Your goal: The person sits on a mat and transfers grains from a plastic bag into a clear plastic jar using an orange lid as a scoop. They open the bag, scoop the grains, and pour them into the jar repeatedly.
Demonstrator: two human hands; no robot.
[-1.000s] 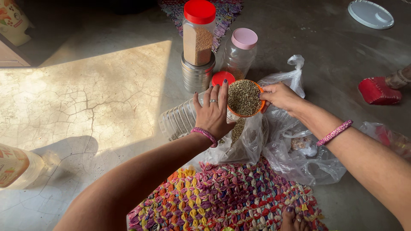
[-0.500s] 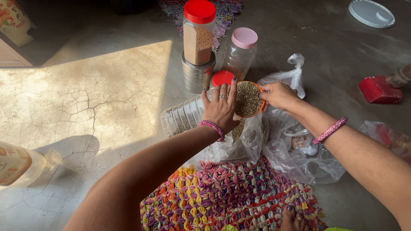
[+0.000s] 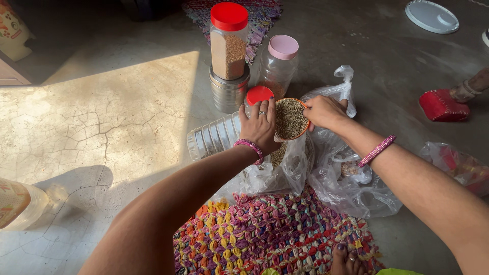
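Observation:
A small orange-rimmed bowl (image 3: 290,118) full of brown seeds is tilted over an open clear plastic bag (image 3: 277,170) that holds more seeds. My right hand (image 3: 323,112) grips the bowl's right rim. My left hand (image 3: 260,127), fingers together, rests flat against the bowl's left side. A ribbed clear plastic jar (image 3: 214,138) with a red lid (image 3: 259,94) lies on its side just behind my left hand.
Behind stand a red-lidded jar of seeds (image 3: 228,43) on a steel tin (image 3: 228,91) and a pink-lidded jar (image 3: 277,63). More clear bags (image 3: 351,188) lie right. A woven mat (image 3: 275,234) lies near me, a red object (image 3: 442,106) and white lid (image 3: 432,16) far right.
The bowl has tipped more steeply towards the bag and my left hand has closed in against its side. The view has shifted slightly.

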